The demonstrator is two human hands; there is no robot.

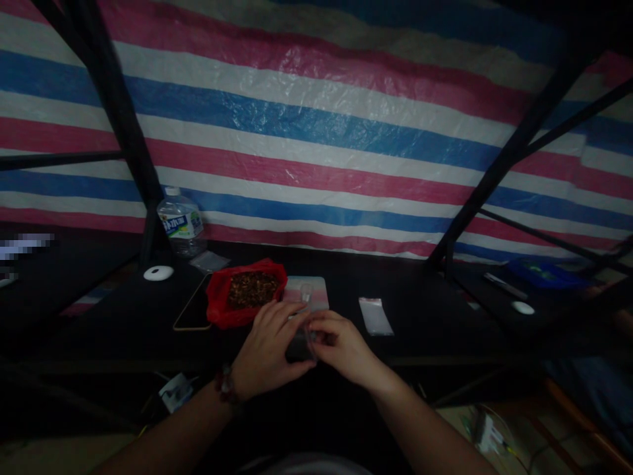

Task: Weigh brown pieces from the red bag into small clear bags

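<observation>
our two hands meet at the near edge of the table [123,316], close together. our left hand [267,349] lies palm down with fingers curled over a small clear bag [302,340], and our right hand [341,346] pinches the same bag from the other side; the bag sits between them, just above the edge. what is in it, we cannot tell in the dim light. we wear a bead bracelet [225,386] on the left wrist. just beyond the hands lies a pale tray [309,290], and touching its left side a red bag [244,290] open on brownish bits. a phone [192,310] lies left of that. towards the far left corner stand a bottle [180,227] and a white disc [159,272]. another clear bag [376,315] lies apart to the right.
</observation>
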